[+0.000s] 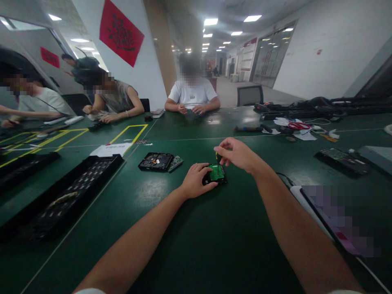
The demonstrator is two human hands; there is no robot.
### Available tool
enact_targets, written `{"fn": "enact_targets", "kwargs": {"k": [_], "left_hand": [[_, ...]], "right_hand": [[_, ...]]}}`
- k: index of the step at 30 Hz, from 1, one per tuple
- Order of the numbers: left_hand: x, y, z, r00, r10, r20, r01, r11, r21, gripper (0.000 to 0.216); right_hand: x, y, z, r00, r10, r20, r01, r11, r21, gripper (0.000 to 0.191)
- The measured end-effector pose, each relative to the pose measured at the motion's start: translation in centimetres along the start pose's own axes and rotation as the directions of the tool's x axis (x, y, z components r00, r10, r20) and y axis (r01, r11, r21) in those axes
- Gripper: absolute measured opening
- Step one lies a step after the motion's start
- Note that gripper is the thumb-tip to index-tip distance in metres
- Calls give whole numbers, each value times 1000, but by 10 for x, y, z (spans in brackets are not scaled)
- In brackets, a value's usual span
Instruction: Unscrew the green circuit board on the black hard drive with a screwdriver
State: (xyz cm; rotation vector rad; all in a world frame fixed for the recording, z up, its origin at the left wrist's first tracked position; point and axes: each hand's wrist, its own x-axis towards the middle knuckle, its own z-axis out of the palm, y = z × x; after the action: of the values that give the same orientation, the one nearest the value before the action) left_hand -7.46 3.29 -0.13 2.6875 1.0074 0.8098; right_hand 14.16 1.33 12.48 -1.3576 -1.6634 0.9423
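Observation:
A hard drive (225, 179) lies on the green table with its green circuit board (217, 173) facing up. My left hand (197, 180) grips it from the left, thumb along the near edge and fingers along the far side. Above the board, my right hand (234, 154) is closed around a small screwdriver (217, 157) with a yellow and black handle. The screwdriver points down at the board; whether its tip touches a screw is too small to tell. To the left sit another black drive casing (156, 161) and a loose circuit board (175, 163) leaning by it.
A long black tray (101, 183) of small parts stands at left, with a paper sheet (112, 150) behind it. At right are a tablet-like device (330, 228), another drive (341, 160), a black tool (248, 128) and cables. Several people sit around the table.

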Motion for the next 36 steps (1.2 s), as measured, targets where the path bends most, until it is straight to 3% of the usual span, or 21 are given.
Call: {"fn": "enact_targets", "kwargs": {"k": [4,13,16,21,27,32,36], "left_hand": [[0,1,0,1000,-1,-2,1,1000,-5,58],[1,0,0,1000,-12,10,12,1000,-3,59],[1,0,0,1000,-10,4,10,1000,-15,58],[1,1,-1,1000,-2,-1,2,999,-32,57],[1,0,0,1000,-7,4,7,1000,-14,58],[0,-1,2,1000,-12,2,12,1000,-10,59],[0,-1,2,1000,-9,2,9,1000,-4,59]], "right_hand": [[0,1,-1,999,-38,13,38,999,2,13],[-2,-4,-1,998,-49,47,51,997,-52,16],[-4,-5,0,999,-45,-9,43,988,-147,20],[-8,-9,-1,986,-161,-40,137,928,-345,11],[-8,-15,-1,952,-301,-44,228,801,-553,18],[-6,-14,-4,926,-373,61,327,711,-623,13],[-5,-12,-5,930,-366,24,300,720,-626,8]]}}
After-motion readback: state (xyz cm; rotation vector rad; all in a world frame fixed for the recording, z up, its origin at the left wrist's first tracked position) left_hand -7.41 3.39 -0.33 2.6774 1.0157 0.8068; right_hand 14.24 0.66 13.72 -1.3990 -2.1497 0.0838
